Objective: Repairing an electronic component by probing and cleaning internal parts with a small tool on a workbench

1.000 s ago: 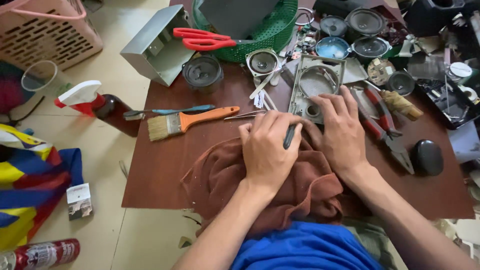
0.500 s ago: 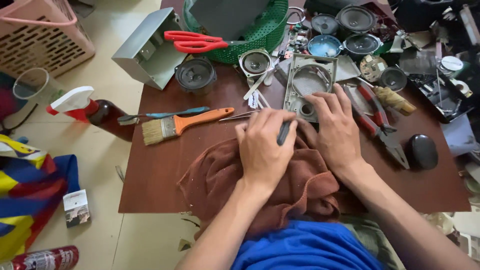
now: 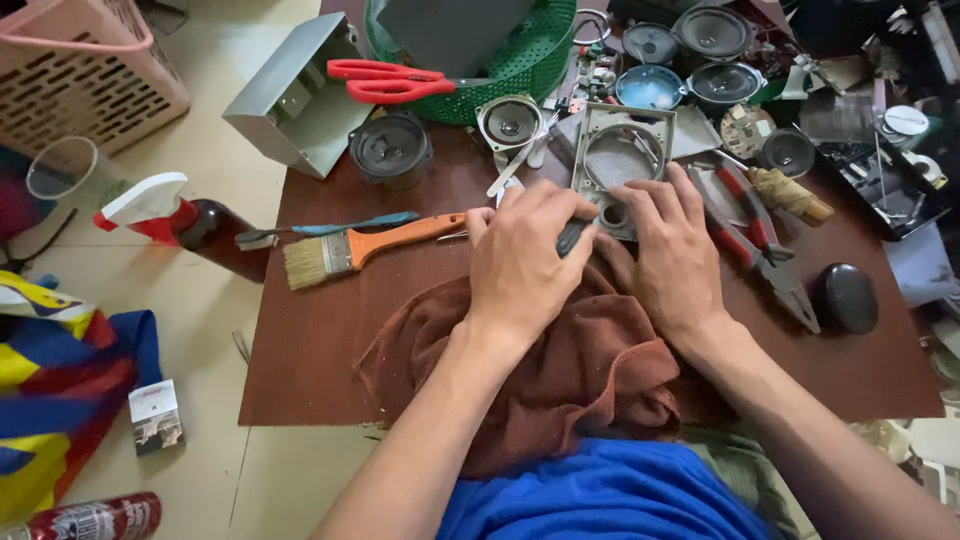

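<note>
A low brown board (image 3: pixel 330 340) is laid on the floor; left of the rust-coloured cloth (image 3: pixel 560 370), an orange-handled brush (image 3: pixel 350 250) and what's probably a blue-handled tool (image 3: pixel 330 228) are seen.

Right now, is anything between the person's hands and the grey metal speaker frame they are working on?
Nothing visible. The right hand rests its fingers directly on the grey metal frame. The left hand grips a dark-handled tool at the frame's near edge, over the brown cloth.

small white carton (image 3: pixel 155 416) on floor (picture on its front), labelled red can (image 3: pixel 85 520) at bottom-left corner
</note>
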